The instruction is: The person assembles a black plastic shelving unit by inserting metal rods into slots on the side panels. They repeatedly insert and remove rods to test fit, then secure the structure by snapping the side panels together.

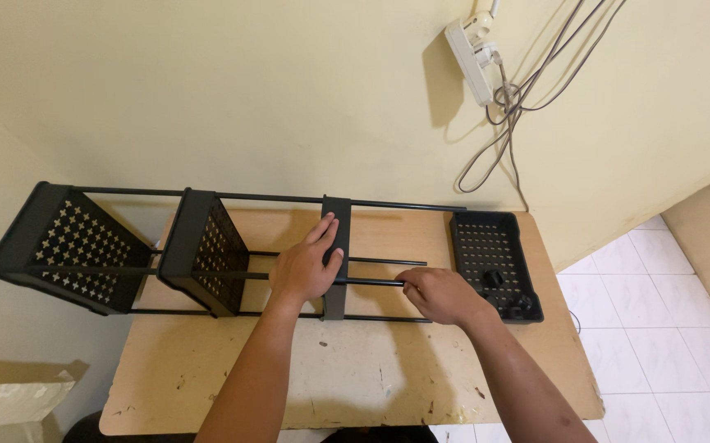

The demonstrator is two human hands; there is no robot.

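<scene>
The left hand (307, 264) lies open-palmed on a black shelf panel (335, 254), the right hand (437, 294) pinches a thin black rod (371, 281), its fingertips hidden underneath.

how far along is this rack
Done: two perforated shelves and a third sit threaded on the black rods. In hand: the left hand presses the third shelf while the right hand grips a rod. Left: the fourth shelf lies flat on the table, off the rod ends.
</scene>
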